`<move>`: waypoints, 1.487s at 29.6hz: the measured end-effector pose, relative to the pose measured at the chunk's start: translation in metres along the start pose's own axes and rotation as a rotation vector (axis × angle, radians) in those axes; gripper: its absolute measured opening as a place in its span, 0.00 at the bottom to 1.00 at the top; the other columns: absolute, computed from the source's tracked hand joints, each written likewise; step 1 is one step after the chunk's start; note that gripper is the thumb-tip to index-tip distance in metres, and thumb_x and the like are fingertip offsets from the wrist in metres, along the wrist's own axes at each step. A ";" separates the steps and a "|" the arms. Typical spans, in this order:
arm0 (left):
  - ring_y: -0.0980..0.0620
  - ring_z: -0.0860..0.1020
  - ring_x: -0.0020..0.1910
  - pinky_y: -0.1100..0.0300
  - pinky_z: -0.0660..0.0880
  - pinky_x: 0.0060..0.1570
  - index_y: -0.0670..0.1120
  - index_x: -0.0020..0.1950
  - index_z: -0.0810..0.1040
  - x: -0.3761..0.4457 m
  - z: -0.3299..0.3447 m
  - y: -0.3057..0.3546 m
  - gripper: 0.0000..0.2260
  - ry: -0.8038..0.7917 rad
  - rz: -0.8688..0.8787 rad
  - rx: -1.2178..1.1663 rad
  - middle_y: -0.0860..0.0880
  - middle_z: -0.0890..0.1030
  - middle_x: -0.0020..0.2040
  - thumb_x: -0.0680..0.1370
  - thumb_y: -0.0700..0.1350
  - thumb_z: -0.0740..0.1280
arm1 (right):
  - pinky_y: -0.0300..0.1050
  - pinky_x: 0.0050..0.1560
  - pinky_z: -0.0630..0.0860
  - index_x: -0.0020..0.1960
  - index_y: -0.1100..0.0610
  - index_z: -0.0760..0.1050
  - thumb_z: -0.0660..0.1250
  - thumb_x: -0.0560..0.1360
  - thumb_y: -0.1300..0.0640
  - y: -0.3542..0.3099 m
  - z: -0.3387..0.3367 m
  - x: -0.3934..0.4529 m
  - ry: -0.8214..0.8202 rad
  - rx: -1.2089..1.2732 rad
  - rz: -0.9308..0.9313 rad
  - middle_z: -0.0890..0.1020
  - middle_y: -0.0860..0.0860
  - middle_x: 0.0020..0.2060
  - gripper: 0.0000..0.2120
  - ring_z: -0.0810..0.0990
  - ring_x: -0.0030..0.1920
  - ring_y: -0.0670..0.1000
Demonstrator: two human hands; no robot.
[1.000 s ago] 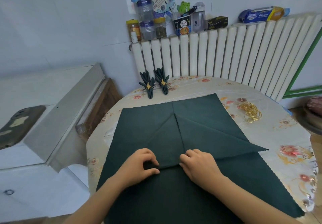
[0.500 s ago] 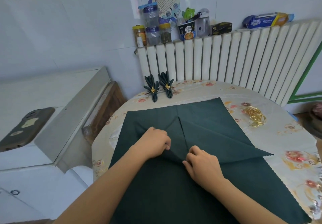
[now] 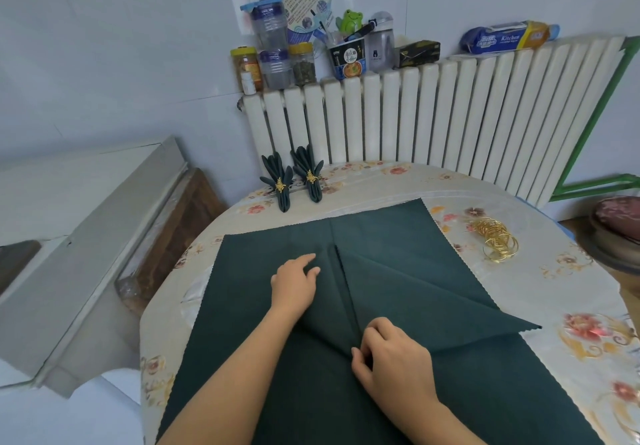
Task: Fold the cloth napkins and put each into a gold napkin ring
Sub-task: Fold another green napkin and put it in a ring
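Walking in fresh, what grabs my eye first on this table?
The big dark green cloth napkin spread over the round floral table, with the left hand flat on a fold and the right hand pinching its crease. Far left stand two finished ringed napkins; to the right lies a pile of gold rings.

Your left hand lies flat, fingers straight, on the large dark green cloth napkin spread over the floral round table; your right hand pinches its folded point.
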State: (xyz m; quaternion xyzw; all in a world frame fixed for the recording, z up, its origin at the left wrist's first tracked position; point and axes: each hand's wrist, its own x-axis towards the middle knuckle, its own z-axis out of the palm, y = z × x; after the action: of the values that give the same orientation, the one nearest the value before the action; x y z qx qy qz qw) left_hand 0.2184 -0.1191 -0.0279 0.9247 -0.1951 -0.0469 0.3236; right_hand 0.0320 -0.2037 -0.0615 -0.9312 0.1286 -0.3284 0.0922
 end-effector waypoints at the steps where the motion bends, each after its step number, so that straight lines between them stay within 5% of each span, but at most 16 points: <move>1: 0.50 0.74 0.62 0.50 0.65 0.67 0.51 0.67 0.73 0.002 0.001 0.002 0.16 0.018 -0.022 -0.044 0.49 0.79 0.61 0.80 0.46 0.63 | 0.32 0.26 0.57 0.28 0.52 0.70 0.78 0.56 0.51 0.000 0.001 0.000 0.006 -0.006 -0.002 0.75 0.44 0.32 0.16 0.73 0.26 0.44; 8: 0.51 0.75 0.59 0.50 0.66 0.66 0.55 0.63 0.77 0.019 0.015 0.009 0.15 0.075 -0.021 -0.061 0.51 0.80 0.56 0.79 0.42 0.63 | 0.31 0.27 0.57 0.28 0.52 0.70 0.79 0.54 0.51 0.000 0.006 0.003 0.018 -0.011 0.032 0.74 0.44 0.31 0.17 0.73 0.25 0.44; 14: 0.51 0.71 0.53 0.60 0.67 0.56 0.56 0.65 0.76 0.026 0.031 0.001 0.16 0.084 0.086 0.055 0.54 0.71 0.49 0.81 0.43 0.59 | 0.31 0.27 0.57 0.33 0.49 0.73 0.78 0.55 0.54 -0.001 0.005 0.003 -0.013 0.005 0.039 0.75 0.44 0.31 0.15 0.73 0.27 0.43; 20: 0.49 0.66 0.60 0.57 0.61 0.60 0.57 0.71 0.70 0.033 0.025 0.008 0.17 -0.105 0.105 0.294 0.49 0.68 0.59 0.83 0.46 0.54 | 0.35 0.22 0.63 0.30 0.49 0.76 0.79 0.55 0.58 0.001 0.008 0.002 -0.027 0.004 -0.024 0.75 0.44 0.28 0.13 0.72 0.26 0.45; 25: 0.50 0.68 0.59 0.58 0.59 0.59 0.51 0.63 0.76 -0.007 0.014 0.021 0.13 0.049 0.374 0.332 0.50 0.71 0.58 0.81 0.45 0.58 | 0.35 0.20 0.63 0.28 0.48 0.77 0.81 0.50 0.59 0.000 0.006 0.002 -0.094 0.005 -0.046 0.75 0.44 0.26 0.15 0.73 0.25 0.45; 30: 0.55 0.73 0.55 0.65 0.69 0.57 0.50 0.61 0.78 -0.072 0.014 0.020 0.13 -0.245 0.486 0.101 0.53 0.74 0.53 0.80 0.41 0.59 | 0.35 0.20 0.61 0.30 0.46 0.78 0.81 0.48 0.56 0.001 -0.002 -0.001 -0.152 0.013 -0.067 0.75 0.43 0.26 0.16 0.73 0.25 0.44; 37: 0.54 0.69 0.58 0.64 0.66 0.59 0.52 0.62 0.77 -0.098 0.010 0.013 0.13 -0.273 0.601 0.234 0.52 0.73 0.58 0.80 0.46 0.59 | 0.32 0.39 0.74 0.44 0.47 0.80 0.62 0.70 0.57 0.025 -0.024 -0.018 -0.204 0.371 -0.047 0.79 0.42 0.48 0.10 0.78 0.41 0.41; 41: 0.54 0.69 0.59 0.62 0.66 0.61 0.54 0.63 0.76 -0.108 0.008 0.022 0.13 -0.251 0.569 0.297 0.53 0.72 0.59 0.81 0.49 0.58 | 0.38 0.46 0.75 0.43 0.49 0.81 0.73 0.64 0.61 0.057 -0.045 -0.008 -0.210 0.285 -0.059 0.80 0.43 0.43 0.11 0.77 0.45 0.44; 44: 0.52 0.68 0.61 0.62 0.66 0.61 0.53 0.65 0.74 -0.116 0.010 0.031 0.15 -0.223 0.543 0.364 0.53 0.71 0.62 0.81 0.53 0.56 | 0.41 0.46 0.74 0.43 0.45 0.83 0.76 0.64 0.53 0.081 -0.054 -0.002 -0.375 0.084 -0.042 0.82 0.40 0.41 0.09 0.80 0.45 0.46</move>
State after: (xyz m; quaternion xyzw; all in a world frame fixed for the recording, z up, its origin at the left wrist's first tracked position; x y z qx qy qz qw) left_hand 0.0991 -0.1018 -0.0210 0.8708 -0.4734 -0.0243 0.1305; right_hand -0.0185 -0.2849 -0.0424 -0.9739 0.0757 -0.1560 0.1465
